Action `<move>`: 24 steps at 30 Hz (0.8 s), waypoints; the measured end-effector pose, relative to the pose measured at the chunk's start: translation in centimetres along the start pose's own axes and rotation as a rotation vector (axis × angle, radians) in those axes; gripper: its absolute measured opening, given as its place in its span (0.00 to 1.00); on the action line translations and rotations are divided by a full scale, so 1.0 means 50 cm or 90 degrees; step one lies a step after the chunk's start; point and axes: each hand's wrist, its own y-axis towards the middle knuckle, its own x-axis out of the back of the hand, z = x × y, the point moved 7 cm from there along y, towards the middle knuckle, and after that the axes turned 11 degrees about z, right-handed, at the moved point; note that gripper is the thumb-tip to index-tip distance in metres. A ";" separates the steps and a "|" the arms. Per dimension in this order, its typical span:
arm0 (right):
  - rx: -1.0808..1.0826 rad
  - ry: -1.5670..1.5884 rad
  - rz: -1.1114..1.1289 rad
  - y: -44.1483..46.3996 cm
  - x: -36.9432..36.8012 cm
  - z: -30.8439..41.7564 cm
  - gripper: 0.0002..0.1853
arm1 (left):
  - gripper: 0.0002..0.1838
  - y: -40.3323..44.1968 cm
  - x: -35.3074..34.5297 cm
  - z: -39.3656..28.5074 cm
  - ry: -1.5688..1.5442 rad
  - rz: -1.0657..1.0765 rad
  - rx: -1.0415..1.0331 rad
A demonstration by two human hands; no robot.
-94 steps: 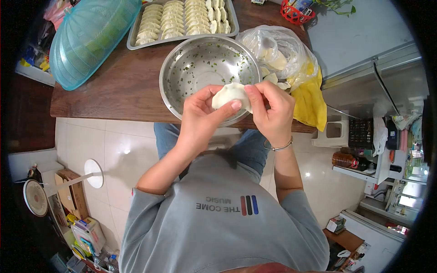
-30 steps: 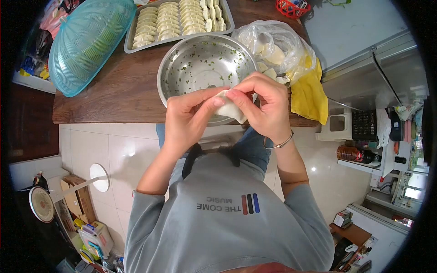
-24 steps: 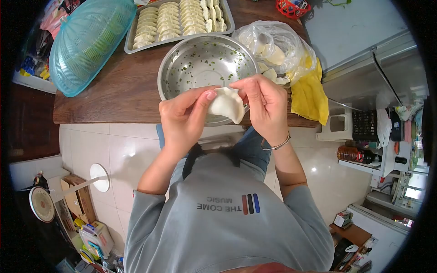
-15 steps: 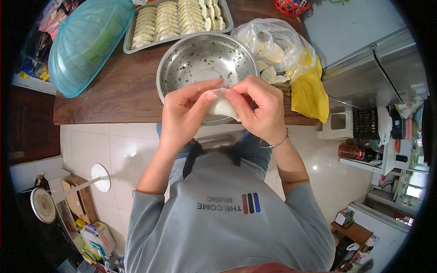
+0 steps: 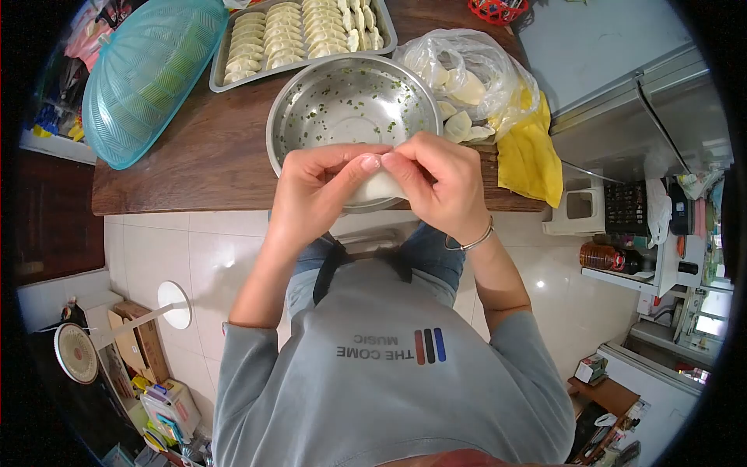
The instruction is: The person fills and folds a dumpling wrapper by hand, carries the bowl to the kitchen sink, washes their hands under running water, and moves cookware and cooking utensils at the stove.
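A pale dumpling (image 5: 379, 188) is pinched between the fingertips of both my hands, over the near rim of a steel bowl (image 5: 284, 117). My left hand (image 5: 315, 183) grips its left side with thumb and index finger. Closed on its right side is my right hand (image 5: 443, 183), with a bracelet at the wrist. The fingers cover the dumpling's upper edge, so its seam is hidden. Green bits of filling cling to the bowl's inner wall. Behind it, a metal tray (image 5: 311, 62) holds several rows of folded dumplings (image 5: 286, 35).
On the wooden table (image 5: 187, 171), a blue mesh food cover (image 5: 152, 78) stands left. Right of the bowl are a plastic bag (image 5: 490, 78) of wrappers, loose wrappers (image 5: 459, 126) and a yellow cloth (image 5: 529, 163). A red basket (image 5: 498, 9) sits at the back.
My thumbs and index fingers have drawn closer together along the dumpling's top edge, and less of the dough shows now. The bowl and tray stay in place.
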 end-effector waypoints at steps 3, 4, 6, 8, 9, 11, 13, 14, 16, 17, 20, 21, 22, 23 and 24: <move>-0.089 0.059 -0.015 -0.008 0.010 -0.020 0.08 | 0.10 0.003 -0.001 -0.023 0.052 -0.008 -0.029; -0.089 0.060 -0.015 -0.008 0.012 -0.018 0.08 | 0.10 0.002 0.000 -0.022 0.052 -0.008 -0.029; -0.092 0.058 0.002 -0.005 0.011 -0.015 0.09 | 0.11 -0.001 0.003 -0.028 0.154 -0.015 -0.069; -0.082 0.045 0.000 -0.008 0.009 -0.015 0.09 | 0.12 0.002 0.002 -0.010 0.119 -0.017 -0.049; -0.069 0.034 0.001 -0.008 0.008 -0.013 0.10 | 0.13 0.004 0.003 -0.001 0.087 -0.023 -0.031; -0.098 0.053 -0.014 -0.015 0.012 -0.018 0.10 | 0.13 0.005 -0.005 0.011 -0.102 -0.029 0.026; -0.126 0.072 -0.029 -0.019 0.016 -0.027 0.10 | 0.14 -0.004 -0.017 0.031 -0.289 -0.033 0.083; -0.129 0.074 -0.030 -0.020 0.018 -0.030 0.09 | 0.15 -0.012 -0.021 0.045 -0.297 -0.036 0.103; -0.131 0.078 -0.029 -0.019 0.016 -0.038 0.08 | 0.15 -0.022 -0.022 0.062 -0.305 -0.041 0.123; -0.118 0.073 -0.029 -0.016 0.013 -0.042 0.08 | 0.16 -0.024 -0.015 0.052 -0.209 -0.043 0.078; -0.094 0.076 -0.013 -0.004 0.012 -0.031 0.07 | 0.17 -0.026 -0.004 0.032 -0.027 -0.031 0.036; -0.081 0.082 0.003 0.000 0.010 -0.025 0.07 | 0.18 -0.025 -0.003 0.023 0.060 -0.019 0.037; -0.081 0.081 0.002 0.001 0.011 -0.026 0.07 | 0.18 -0.023 -0.007 0.017 0.060 -0.017 0.036; -0.079 0.080 0.002 0.002 0.013 -0.027 0.07 | 0.18 -0.022 -0.011 0.021 -0.091 -0.029 0.049; -0.078 0.078 0.002 0.002 0.014 -0.027 0.07 | 0.18 -0.022 -0.017 0.028 -0.243 -0.040 0.063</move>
